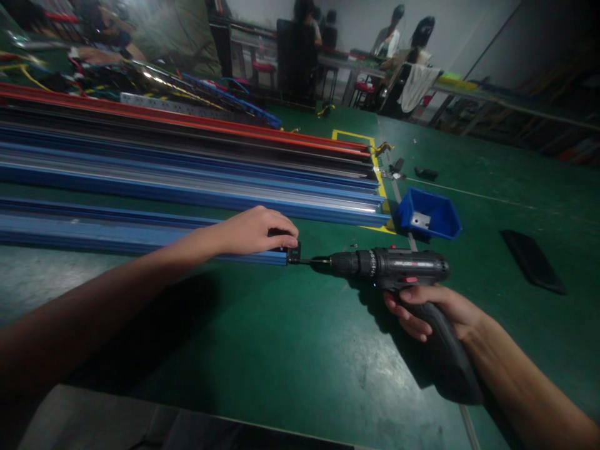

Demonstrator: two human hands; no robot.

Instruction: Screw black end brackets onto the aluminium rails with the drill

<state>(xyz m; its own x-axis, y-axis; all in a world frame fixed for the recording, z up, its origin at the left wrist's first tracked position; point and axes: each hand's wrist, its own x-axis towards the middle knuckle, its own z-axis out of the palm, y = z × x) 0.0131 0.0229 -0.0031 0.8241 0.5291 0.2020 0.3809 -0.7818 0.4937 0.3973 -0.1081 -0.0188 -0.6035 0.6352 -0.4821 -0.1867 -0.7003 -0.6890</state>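
A black pistol-grip power drill point(412, 265) is held level over a green tabletop point(281, 350), its slim metal bit point(307, 260) pointed at a small black bracket point(294, 252) on the near-right end of a long blue metal rail point(117, 230). Pale lettering along the drill's housing is too blurred to read. The right hand point(443, 306) has its fingers wrapped around the drill's handle; the left hand point(260, 230), thumb and fingers closed narrowly on the bracket, covers part of the rail's end. Just beyond lie parallel blue metal rails point(234, 194), dark rails and an orange-red rail point(234, 125), their ends by a yellow tape outline point(354, 135). Behind the drill stands an open blue plastic bin point(434, 215) with a pale metal plate point(420, 220) inside; at right rests a flat black oblong object point(533, 260). Across the table, a co-worker's hand point(100, 56) is near tangled wires; at least 3 people sit in the background.
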